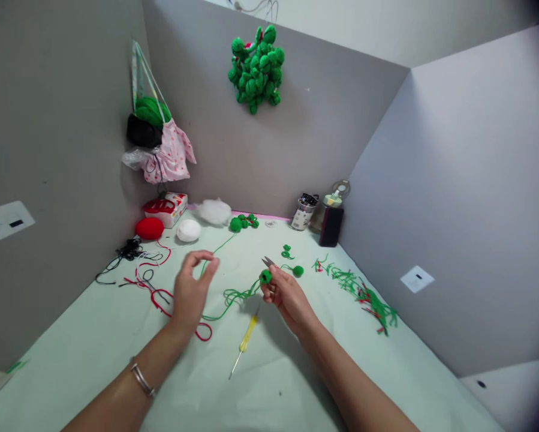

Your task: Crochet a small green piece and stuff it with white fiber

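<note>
My right hand [283, 293] is closed around a small green crocheted piece [265, 276] with a dark opening facing me. Scissors [268, 262] are in the same hand, their blades pointing up past the fingers. Green yarn [240, 294] trails from the piece in loose loops on the table. My left hand [192, 291] is raised to the left, slightly blurred, with thumb and index finger curved and a gap between them; I see nothing held there. A crochet hook with a yellow handle [248, 335] lies between my forearms.
Green yarn scraps [363, 291] spread at right. Red cord [159, 300] and black cord [129, 249] lie at left. Red yarn [149, 228], white yarn [189, 230], green crocheted pieces [244, 222] and a pen cup [302, 215] stand farther back. Grey partitions [314, 132] enclose the table.
</note>
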